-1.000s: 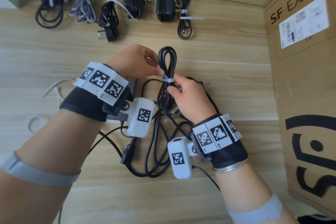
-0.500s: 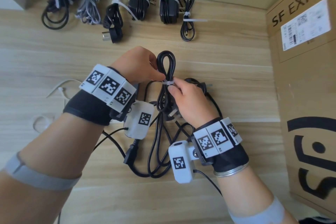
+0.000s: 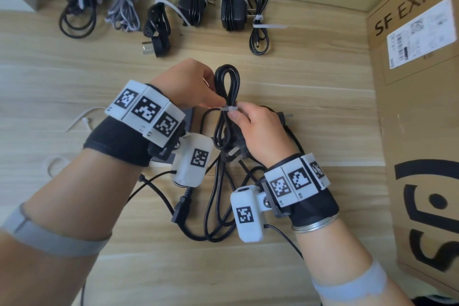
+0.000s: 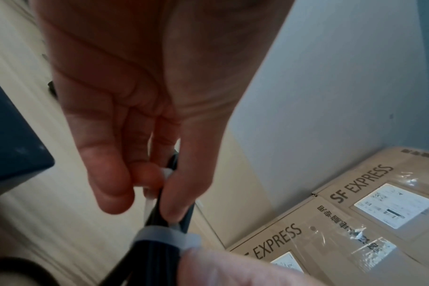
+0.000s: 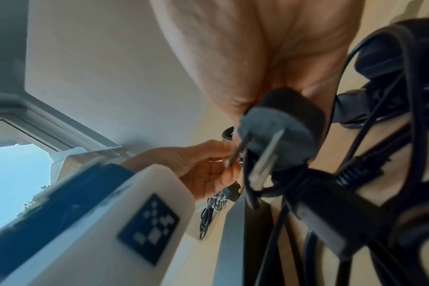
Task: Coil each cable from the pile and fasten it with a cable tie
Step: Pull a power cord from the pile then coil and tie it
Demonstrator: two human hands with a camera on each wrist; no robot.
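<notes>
With the black cable (image 3: 226, 97) bunched between both hands above the surface (image 3: 310, 112), the right hand (image 3: 260, 131) should keep gripping the loops while the left hand (image 3: 188, 87), pinching the cable tie (image 3: 229, 108), pulls its tail snug.

The cable tie (image 3: 229, 109) is blurry, and its loose end is hidden behind the left hand (image 3: 188, 84). The right hand (image 3: 260, 129) covers part of the plug (image 3: 234, 153). The cardboard box (image 3: 417, 107) runs off the edge.
</notes>
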